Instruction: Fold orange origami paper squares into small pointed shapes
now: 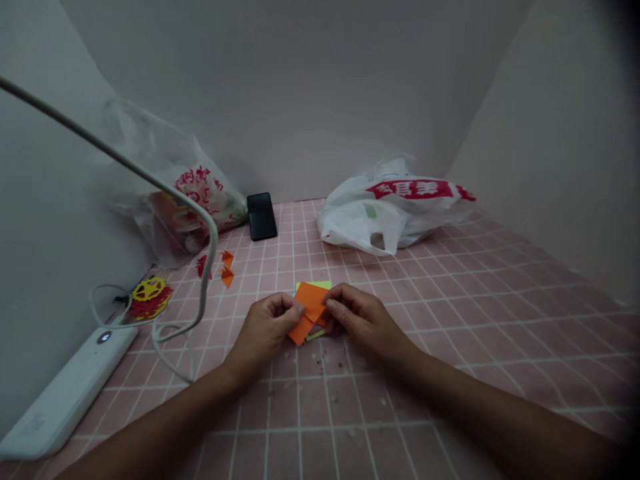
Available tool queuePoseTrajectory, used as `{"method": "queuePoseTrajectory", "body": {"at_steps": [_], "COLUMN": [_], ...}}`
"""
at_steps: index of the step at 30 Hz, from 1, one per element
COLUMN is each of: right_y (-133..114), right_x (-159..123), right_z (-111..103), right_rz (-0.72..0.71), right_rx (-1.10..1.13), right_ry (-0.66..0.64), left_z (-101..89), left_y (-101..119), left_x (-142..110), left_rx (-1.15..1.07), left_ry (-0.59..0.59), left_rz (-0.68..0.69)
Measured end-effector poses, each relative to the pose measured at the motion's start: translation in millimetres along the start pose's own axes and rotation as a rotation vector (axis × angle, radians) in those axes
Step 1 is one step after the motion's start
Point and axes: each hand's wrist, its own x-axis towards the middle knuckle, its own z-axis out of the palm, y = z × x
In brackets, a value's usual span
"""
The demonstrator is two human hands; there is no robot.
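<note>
Between my two hands is a piece of orange paper (311, 299), partly folded, with a crease line across its lower half. My left hand (267, 328) pinches its left edge between thumb and finger. On the other side, my right hand (364, 320) grips the right corner, its fingertips closed on the paper. Beneath it lies a small stack of coloured paper (320, 285), with yellow-green and purple edges showing; the rest is covered. Folded orange paper cranes (227, 276) and a red one (201, 266) stand farther off to the left.
A white power strip (70, 393) and looping cable (207, 267) occupy the left side, near yellow and red cut-out shapes (149, 293). At the back are a black phone (261, 217), a filled plastic bag (175, 200) and a white bag (390, 210) on a pink checked cloth (450, 333).
</note>
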Motion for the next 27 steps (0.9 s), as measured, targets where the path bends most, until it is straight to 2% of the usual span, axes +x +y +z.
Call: {"method": "queuePoseTrajectory", "body": {"at_steps": [4, 7, 12, 18, 22, 27], "right_y": [0.7, 1.7, 3.4, 3.6, 4.6, 5.1], "right_x": [0.2, 0.4, 1.1, 1.2, 0.6, 1.1], "right_z": [2.0, 3.5, 4.3, 3.3, 2.0, 3.3], "right_rz": [0.098, 0.168, 0.182, 0.214, 0.249, 0.255], "right_rx": [0.026, 0.065, 0.133, 0.259, 0.271, 0.266], "right_ry": [-0.074, -0.067, -0.044, -0.092, -0.135, -0.1], "left_z": [2.7, 3.6, 2.9, 2.5, 2.5, 2.6], "left_y": [2.0, 3.3, 3.1, 1.4, 0.5, 0.7], "left_x": [-1.4, -2.5, -2.9, -3.8, -4.9, -5.5], "left_rx": [0.024, 0.053, 0.109, 0.158, 0.183, 0.236], "left_ry": [-0.011, -0.029, -0.029, -0.049, -0.054, -0.039], "left_rz": [-0.005, 0.015, 0.061, 0.121, 0.166, 0.181]}}
